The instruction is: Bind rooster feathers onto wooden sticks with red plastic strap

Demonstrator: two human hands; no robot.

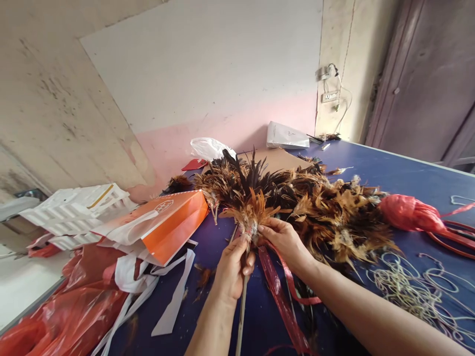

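Note:
A feather duster in the making stands in the centre, brown and black feathers bunched round the top of a thin stick. My left hand is closed round that stick just under the feathers. With thumb and fingers pinched together, my right hand presses the base of the feathers from the other side. A red plastic ribbon comes out from the binding by my right fingers and loops down. How the ribbon passes under the fingertips is hidden. Behind both hands spreads a large pile of loose feathers.
On the blue table, a red ribbon bundle and tangled pale string lie right. An orange paper bag, white strips and red plastic bag crowd the left. A white packet stands at the back.

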